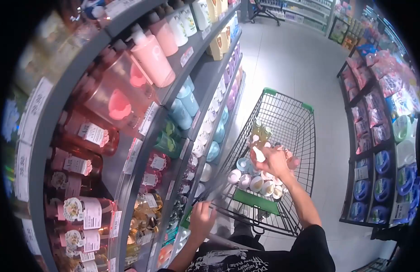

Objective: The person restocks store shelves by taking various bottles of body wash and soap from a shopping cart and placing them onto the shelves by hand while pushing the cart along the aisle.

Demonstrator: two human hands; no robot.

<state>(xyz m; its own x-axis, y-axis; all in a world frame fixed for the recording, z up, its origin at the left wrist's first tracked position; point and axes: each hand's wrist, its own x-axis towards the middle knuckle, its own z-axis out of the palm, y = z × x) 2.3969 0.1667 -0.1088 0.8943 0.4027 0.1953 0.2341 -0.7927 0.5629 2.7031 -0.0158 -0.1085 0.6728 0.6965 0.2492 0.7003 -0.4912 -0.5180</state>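
Note:
My right hand point(274, 162) reaches into the shopping cart point(309, 136), its fingers closed around the top of a bottle with a white pump point(259, 154). Close to it in the cart are yellowish bottles point(261, 132) and, nearer me, several white and pale bottles point(257, 183). My left hand point(203, 218) rests at the cart's near left corner beside the shelf, fingers curled over the dark rim or handle.
Tall shelves point(111, 161) with pump bottles and price tags line the left. On the right stands a rack point(350, 154) of bagged and blue-purple goods. Tiled floor point(287, 59) runs ahead between them, with another cart point(265, 16) at the far end.

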